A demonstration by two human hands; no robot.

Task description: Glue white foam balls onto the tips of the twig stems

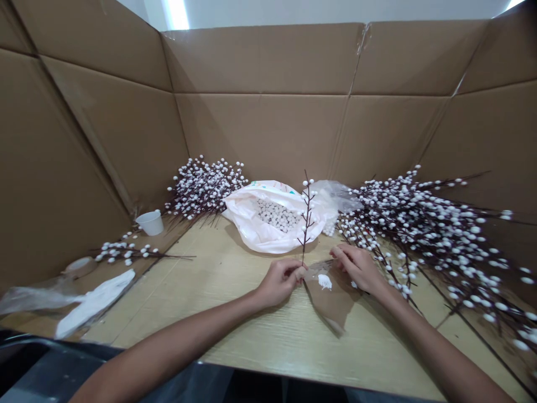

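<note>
- Berried stem (307, 219) is pinched upright by the left hand (282, 281), in from the surface's (251, 338) front edge.
- Right hand (356, 267) is held at the brown sheet (329, 307); grip cannot be told.
- Work with white paste (324, 281) seems underway; steady holding is called for.

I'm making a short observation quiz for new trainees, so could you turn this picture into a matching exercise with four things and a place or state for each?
Things:
1. left hand
2. right hand
3. white cup
4. white bag

Places or states:
A. near the left cardboard wall
B. at the right side of the brown sheet that bears a white patch
C. lying open, with small white balls inside
D. pinching the lower end of an upright stem

Right pairs: 1-D, 2-B, 3-A, 4-C
</note>
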